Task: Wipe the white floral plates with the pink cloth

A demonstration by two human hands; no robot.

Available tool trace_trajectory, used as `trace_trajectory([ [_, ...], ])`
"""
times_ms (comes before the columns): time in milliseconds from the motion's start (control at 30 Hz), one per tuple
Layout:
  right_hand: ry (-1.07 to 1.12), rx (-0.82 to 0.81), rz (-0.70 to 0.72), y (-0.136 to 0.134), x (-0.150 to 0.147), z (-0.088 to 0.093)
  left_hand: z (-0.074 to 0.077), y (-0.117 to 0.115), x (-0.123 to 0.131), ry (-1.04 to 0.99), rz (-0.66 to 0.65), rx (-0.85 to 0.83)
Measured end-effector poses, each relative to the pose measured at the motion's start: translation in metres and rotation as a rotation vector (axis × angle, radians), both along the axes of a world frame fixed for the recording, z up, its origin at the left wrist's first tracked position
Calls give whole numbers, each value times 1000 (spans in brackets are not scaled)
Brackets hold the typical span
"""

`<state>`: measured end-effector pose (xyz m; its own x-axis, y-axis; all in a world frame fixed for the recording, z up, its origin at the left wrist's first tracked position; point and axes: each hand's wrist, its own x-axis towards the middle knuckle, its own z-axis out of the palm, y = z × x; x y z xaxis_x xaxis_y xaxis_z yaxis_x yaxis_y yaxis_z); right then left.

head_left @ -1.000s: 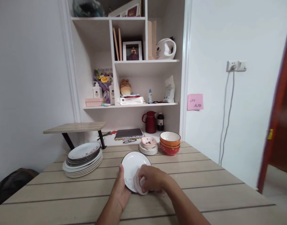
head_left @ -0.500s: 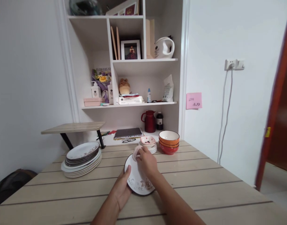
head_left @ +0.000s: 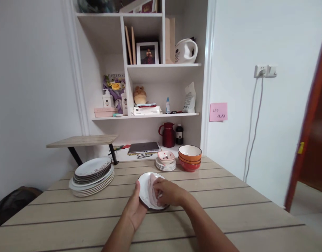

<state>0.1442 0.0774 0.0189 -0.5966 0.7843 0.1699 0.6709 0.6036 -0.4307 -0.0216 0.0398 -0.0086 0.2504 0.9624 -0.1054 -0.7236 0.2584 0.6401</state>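
Note:
A small white plate with a dark rim (head_left: 143, 182) is held tilted just above the wooden table (head_left: 229, 206). My left hand (head_left: 136, 210) grips its lower left edge, thumb on the face. Pressed against the middle of the plate's face is a pale pink cloth (head_left: 151, 190), which my right hand (head_left: 168, 192) clutches with curled fingers.
A stack of large plates (head_left: 92, 176) lies to the left. Behind are small saucers with a pink bowl (head_left: 165, 161) on top and stacked orange bowls (head_left: 190, 158). A small raised shelf (head_left: 82, 141) and wall shelving stand at the back. A dark bag (head_left: 12, 206) sits at the floor left.
My right hand with the cloth went from the plate's lower part up to its top rim, then came back down to the middle. The plate's tilt shifted slightly.

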Motion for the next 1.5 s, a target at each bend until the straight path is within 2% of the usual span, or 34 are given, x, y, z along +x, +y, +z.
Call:
trace_trajectory([
  [133,-49,46,-401,6,15,-3,3,-4,3,82,108,0],
  [267,-22,112,-569,16,10,-5,3,-6,3,89,77,37],
  [367,25,182,-634,21,-1,-3,3,-8,1,84,16,65],
  [500,148,290,-593,18,-18,2,5,-11,3,110,-34,84],
  [633,242,315,-415,10,-34,5,4,-12,5,121,-46,113],
  [833,325,228,-152,8,-40,0,3,-13,4,135,-7,136],
  [900,328,248,-176,12,-35,0,2,-12,3,136,4,127],
  [1067,195,291,-430,18,-18,4,2,-10,2,116,16,89],
  [1233,-77,120,-556,14,3,6,2,-9,3,89,150,42],
  [1333,-148,40,-504,5,12,7,2,-9,5,67,158,36],
  [1500,-175,-52,-282,-9,4,6,1,-7,4,40,118,37],
])
